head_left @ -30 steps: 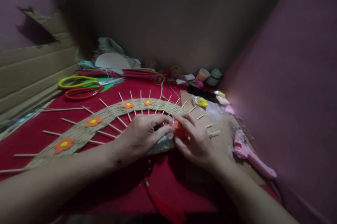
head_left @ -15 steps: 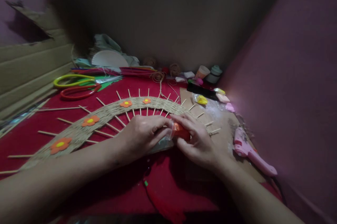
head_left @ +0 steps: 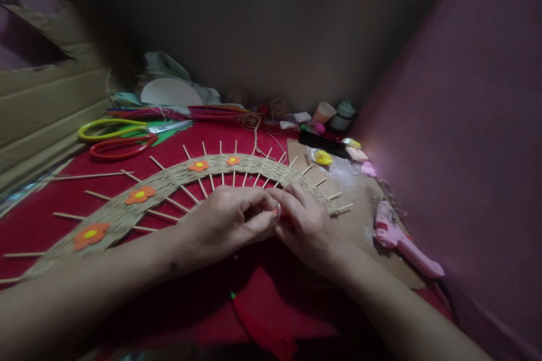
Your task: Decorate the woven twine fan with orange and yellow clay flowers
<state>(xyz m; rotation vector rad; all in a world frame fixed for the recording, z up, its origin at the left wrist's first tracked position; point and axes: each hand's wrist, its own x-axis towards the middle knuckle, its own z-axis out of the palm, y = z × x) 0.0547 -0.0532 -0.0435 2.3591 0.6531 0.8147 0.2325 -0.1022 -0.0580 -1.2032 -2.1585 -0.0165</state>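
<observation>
My left hand [head_left: 232, 215] is closed, its thumb and fingers pinching the edge of a clear plastic wrapper [head_left: 278, 213]. Wrapped round the orange lump in that wrapper, which looks like modelling clay, is my right hand [head_left: 311, 228]; its fingers hide most of the lump. Both hands meet just below a woven twine arch [head_left: 169, 183] with thin wooden sticks through it. Orange flowers with yellow centres, one of them a large flower [head_left: 91, 235], sit along the arch's left side and top.
Scissors [head_left: 122, 138] with yellow and red handles lie at the left. A pink glue gun [head_left: 406, 242] rests on cardboard [head_left: 359, 225] at the right. Yellow clay [head_left: 322, 157], a paper cup [head_left: 324, 113] and twine balls [head_left: 278, 108] stand farther back. A red tassel [head_left: 262, 321] lies in front.
My right hand has closed further over the orange lump, which showed plainly before and is now mostly covered. My hands have come closer together. The view has shifted slightly.
</observation>
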